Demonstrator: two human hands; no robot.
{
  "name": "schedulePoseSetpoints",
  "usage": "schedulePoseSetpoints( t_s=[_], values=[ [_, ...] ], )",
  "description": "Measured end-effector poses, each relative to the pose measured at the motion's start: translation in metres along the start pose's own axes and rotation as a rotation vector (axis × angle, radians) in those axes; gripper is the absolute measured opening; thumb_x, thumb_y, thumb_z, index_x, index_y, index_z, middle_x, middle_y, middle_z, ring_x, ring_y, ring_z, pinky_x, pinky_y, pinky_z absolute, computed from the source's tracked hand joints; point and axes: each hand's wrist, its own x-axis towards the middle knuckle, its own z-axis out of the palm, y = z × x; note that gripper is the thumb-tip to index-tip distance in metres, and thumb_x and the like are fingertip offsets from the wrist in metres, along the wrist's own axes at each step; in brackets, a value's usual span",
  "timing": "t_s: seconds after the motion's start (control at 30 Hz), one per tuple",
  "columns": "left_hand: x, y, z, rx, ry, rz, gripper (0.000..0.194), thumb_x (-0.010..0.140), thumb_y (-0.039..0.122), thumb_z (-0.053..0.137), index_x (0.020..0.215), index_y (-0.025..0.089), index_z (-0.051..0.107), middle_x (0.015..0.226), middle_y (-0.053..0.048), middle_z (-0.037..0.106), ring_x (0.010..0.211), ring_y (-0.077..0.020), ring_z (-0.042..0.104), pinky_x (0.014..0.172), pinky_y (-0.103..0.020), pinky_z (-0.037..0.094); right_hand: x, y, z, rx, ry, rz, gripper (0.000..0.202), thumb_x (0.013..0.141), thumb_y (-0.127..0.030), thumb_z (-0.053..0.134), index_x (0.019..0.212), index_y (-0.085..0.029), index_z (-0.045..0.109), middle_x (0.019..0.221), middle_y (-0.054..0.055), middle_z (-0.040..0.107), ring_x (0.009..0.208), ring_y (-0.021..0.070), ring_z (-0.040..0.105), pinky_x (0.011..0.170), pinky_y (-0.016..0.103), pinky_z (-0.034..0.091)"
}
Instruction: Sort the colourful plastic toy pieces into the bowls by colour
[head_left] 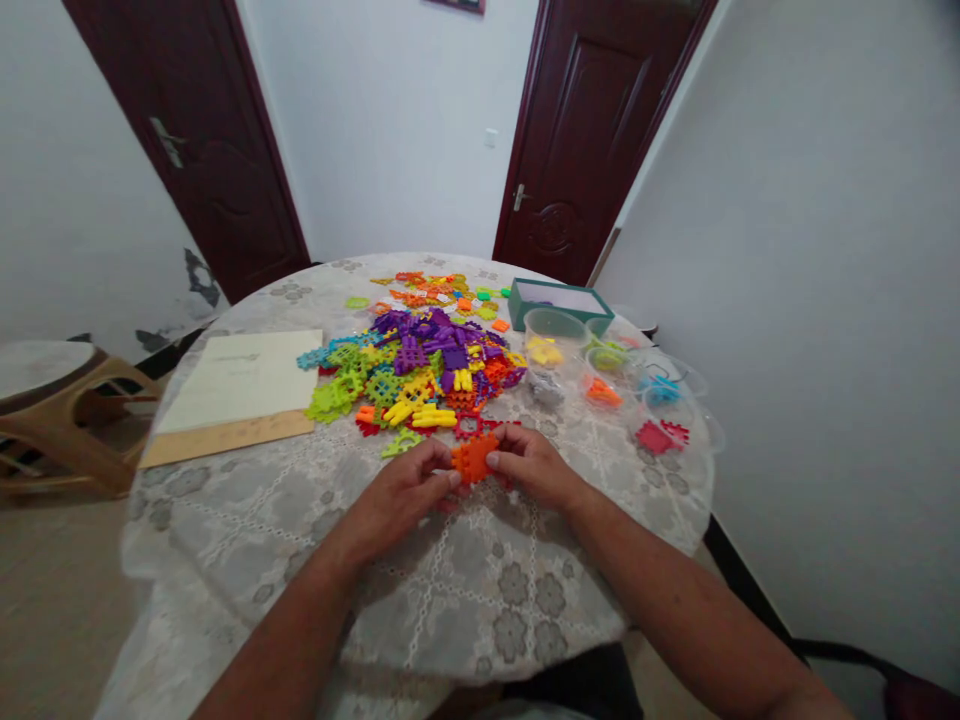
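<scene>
Between my two hands, just above the near part of the table, is an orange interlocking plastic piece [475, 459] with notched edges. My right hand [534, 465] pinches its right side, thumb on the near face. On its left edge are the fingers of my left hand [409, 492], curled with the thumb close to the lower corner. Right behind the hands lies a large heap of notched plastic pieces [409, 350] in purple, green, yellow, orange, red and blue. A light green piece [403, 443] lies near my left fingers.
Clear plastic cups [555, 325] holding sorted pieces stand at the right, in front of a green box [559, 300]. A paper pad [240, 375] lies at the left. Smaller orange pieces [435, 288] are scattered at the back of the cloth-covered round table [300, 540]. A stool [67, 410] stands left.
</scene>
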Motion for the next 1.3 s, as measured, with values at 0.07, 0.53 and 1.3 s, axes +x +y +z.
schedulePoseSetpoints(
  t_s=[0.07,0.53,1.3],
  values=[
    [0.001,-0.001,-0.002,0.074,0.019,0.004,0.029,0.089,0.044,0.067,0.105,0.02,0.066,0.104,-0.009,0.075,0.094,-0.0236,0.073,0.077,-0.036,0.06,-0.003,-0.014,-0.01,-0.08,0.079,-0.045,0.026,0.08,-0.04,0.072,0.093,-0.021,0.06,0.067,-0.004,0.059,0.051,0.0108,0.05,0.049,0.024,0.04],
    [0.006,-0.007,-0.005,0.603,0.301,0.109,0.026,0.091,0.045,0.057,0.098,0.023,0.069,0.09,-0.005,0.075,0.084,-0.0236,0.069,0.082,-0.036,0.053,-0.003,-0.085,-0.173,-1.589,0.956,0.232,0.026,0.096,-0.024,0.051,0.114,-0.015,0.068,0.113,0.019,0.069,0.101,0.0289,0.067,0.086,0.037,0.048],
    [0.005,-0.016,0.0,0.883,0.214,0.245,0.021,0.094,0.028,0.056,0.11,0.022,0.067,0.1,-0.008,0.073,0.091,-0.0239,0.068,0.087,-0.039,0.051,-0.019,-0.041,-0.084,-1.222,0.239,-0.196,0.022,0.097,-0.025,0.053,0.109,-0.019,0.071,0.104,0.009,0.074,0.095,0.0224,0.068,0.088,0.034,0.049]
  ],
)
